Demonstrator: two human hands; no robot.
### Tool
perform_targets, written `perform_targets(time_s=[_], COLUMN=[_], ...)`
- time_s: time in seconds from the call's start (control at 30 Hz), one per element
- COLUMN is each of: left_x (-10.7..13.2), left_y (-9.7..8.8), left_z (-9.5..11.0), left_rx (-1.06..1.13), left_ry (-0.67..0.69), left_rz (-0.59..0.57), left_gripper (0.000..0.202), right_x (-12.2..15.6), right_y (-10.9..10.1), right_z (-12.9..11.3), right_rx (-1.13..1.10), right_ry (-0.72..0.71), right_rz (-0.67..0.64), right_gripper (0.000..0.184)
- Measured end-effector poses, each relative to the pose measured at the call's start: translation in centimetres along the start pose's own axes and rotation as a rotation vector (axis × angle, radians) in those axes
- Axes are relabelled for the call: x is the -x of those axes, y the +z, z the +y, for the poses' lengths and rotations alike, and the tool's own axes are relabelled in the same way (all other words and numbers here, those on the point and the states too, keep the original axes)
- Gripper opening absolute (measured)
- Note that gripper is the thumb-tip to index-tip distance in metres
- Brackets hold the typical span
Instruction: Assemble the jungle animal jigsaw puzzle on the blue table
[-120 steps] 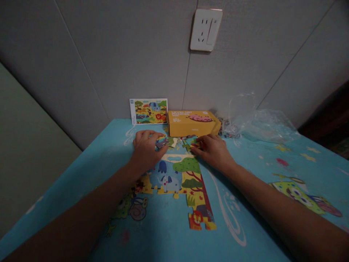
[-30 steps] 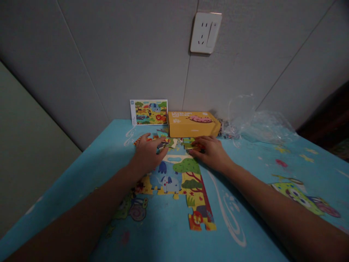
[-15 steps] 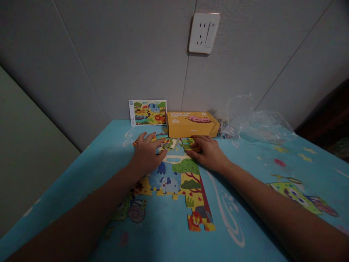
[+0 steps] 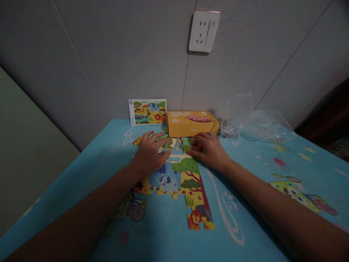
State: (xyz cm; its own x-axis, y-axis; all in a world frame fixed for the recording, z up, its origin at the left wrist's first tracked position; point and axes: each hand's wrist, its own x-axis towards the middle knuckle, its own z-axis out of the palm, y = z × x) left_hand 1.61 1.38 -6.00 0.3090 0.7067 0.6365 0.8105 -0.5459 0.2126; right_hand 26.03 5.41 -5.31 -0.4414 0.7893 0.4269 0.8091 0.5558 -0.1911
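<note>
Grey wall panels rise behind a table (image 4: 103, 145) covered in a blue cartoon-print cloth, with one white socket (image 4: 204, 31) on the wall above. Along the table's far edge stand one yellow box (image 4: 191, 124), lid shut so its contents are hidden, and to its right one crumpled clear plastic bag (image 4: 261, 125); what it holds cannot be told. One picture card (image 4: 148, 111) leans on the wall just left of the box.

A partly built jigsaw (image 4: 177, 178) lies in the middle of the table, running from just before the box toward the near edge. It shows blue elephants, a green tree, yellow ground and a lion at its near tip, and its outline is ragged.

Two hands rest on the jigsaw's far end. The left hand (image 4: 149, 154) lies flat with fingers spread over the pieces. The right hand (image 4: 209, 151) has its fingers close together, pressing on the pieces; whether it pinches one cannot be told.
</note>
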Motion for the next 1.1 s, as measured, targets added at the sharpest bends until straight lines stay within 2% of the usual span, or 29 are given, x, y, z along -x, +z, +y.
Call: perform_targets(time_s=[0.27,0.37,0.47,0.6,0.67,0.83,0.97,1.1], left_x=[0.0,0.1,0.4,0.4,0.3,-0.1,0.1,0.4], left_y=[-0.3,-0.6,-0.8,-0.9,-0.9,-0.7,-0.1,0.2], left_z=[0.4,0.7,1.2,1.4,1.3,0.4,-0.2,-0.4], left_rx=[0.105,0.12,0.167,0.192,0.166,0.076,-0.08,-0.156], left_ry=[0.06,0.025,0.015,0.041,-0.012,-0.2,-0.262,-0.353], left_rz=[-0.086,-0.159,-0.254,-0.274,-0.217,-0.046,-0.101,-0.168], left_gripper=[0.044,0.053,0.06,0.054,0.049,0.044,0.038,0.039], right_x=[-0.1,-0.1,0.2,0.3,0.3,0.3,0.4,0.3], right_y=[-0.6,-1.0,-1.5,-1.8,-1.6,-0.7,-0.6,-0.6], right_z=[-0.1,-0.5,-1.4,-2.2,-1.9,0.1,0.7,0.4], right_rx=[0.09,0.005,-0.143,-0.242,-0.229,-0.019,0.027,0.0], right_ry=[-0.074,-0.08,-0.169,-0.286,-0.266,-0.057,-0.035,-0.034], right_rz=[0.06,0.12,0.174,0.134,0.115,0.056,-0.079,-0.109], right_gripper=[0.028,0.033,0.033,0.028,0.026,0.027,0.023,0.019])
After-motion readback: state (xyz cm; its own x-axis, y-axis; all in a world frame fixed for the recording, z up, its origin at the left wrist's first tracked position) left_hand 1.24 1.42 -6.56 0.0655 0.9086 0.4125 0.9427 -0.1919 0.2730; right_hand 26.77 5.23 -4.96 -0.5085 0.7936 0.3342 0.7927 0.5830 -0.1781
